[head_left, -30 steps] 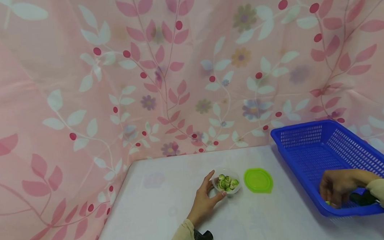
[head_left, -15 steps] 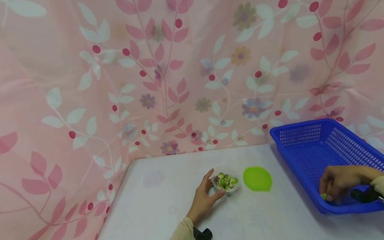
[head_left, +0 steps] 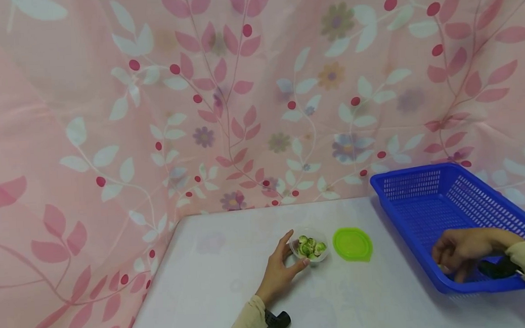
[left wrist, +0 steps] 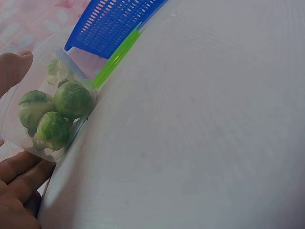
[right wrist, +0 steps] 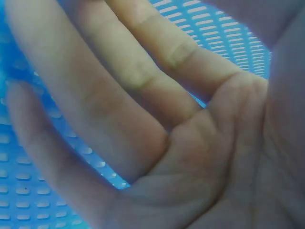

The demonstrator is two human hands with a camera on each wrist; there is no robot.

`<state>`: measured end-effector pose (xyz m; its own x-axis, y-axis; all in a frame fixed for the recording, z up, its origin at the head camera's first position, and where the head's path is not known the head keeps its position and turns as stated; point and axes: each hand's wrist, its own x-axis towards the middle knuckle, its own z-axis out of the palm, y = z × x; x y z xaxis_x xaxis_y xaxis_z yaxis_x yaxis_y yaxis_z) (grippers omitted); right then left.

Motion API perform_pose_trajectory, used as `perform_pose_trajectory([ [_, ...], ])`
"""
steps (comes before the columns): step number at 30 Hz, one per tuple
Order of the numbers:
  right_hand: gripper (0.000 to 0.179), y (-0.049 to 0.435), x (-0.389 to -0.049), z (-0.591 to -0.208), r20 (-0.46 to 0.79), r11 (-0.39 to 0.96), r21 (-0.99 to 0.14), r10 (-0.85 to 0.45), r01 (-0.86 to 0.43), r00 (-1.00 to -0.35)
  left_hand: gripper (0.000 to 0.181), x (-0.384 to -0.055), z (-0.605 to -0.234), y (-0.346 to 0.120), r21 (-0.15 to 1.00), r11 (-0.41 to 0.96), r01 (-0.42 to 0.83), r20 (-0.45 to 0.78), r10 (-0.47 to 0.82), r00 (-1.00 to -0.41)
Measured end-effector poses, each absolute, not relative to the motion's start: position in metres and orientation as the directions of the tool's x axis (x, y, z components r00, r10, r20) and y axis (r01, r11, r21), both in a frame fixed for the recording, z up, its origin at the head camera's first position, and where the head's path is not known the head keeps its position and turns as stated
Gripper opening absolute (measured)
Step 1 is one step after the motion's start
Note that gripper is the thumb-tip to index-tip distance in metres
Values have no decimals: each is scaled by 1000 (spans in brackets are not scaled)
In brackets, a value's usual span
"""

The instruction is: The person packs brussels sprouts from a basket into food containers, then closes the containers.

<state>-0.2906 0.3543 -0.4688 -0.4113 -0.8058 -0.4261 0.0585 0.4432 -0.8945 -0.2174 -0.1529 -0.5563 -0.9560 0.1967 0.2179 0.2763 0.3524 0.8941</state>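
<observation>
In the head view, my left hand [head_left: 278,273] holds a small clear plastic tub [head_left: 317,258] on the table, with thumb and fingers spread round its near-left side. Several Brussels sprouts [head_left: 312,247] lie in the tub; the left wrist view shows green sprouts [left wrist: 72,99] through its wall. My right hand [head_left: 460,251] is down inside the blue basket [head_left: 404,226], at its near-left corner. Its curled fingertips pinch a Brussels sprout, of which only a pale bit [head_left: 440,267] shows. In the right wrist view, fingers [right wrist: 95,95] cross over the basket's slotted wall, their tips mostly out of sight.
A bright green lid [head_left: 352,244] lies flat between the tub and the basket. The white-covered table [head_left: 223,265] ends against a pink floral curtain [head_left: 242,110]. The basket's raised rim stands round my right hand.
My right fingers shift slightly left in the basket and close over the sprout, which showed more clearly half a second ago. My left hand and the tub stay in place.
</observation>
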Motion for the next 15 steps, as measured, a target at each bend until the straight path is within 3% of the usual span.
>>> perform_pose_trajectory([
  [5,22,355,-295,-461,-333,388,-921,-835,-39,-439,87,-217,-554,-153,891,358,279,219,199,-955],
  [11,26,351,-300,-443,-250,430,-869,-809,-245,-532,87,-216,-553,-153,884,363,295,234,203,-951],
  [15,28,349,-301,-434,-192,445,-840,-780,-312,-595,86,-216,-554,-153,883,366,294,233,202,-951],
])
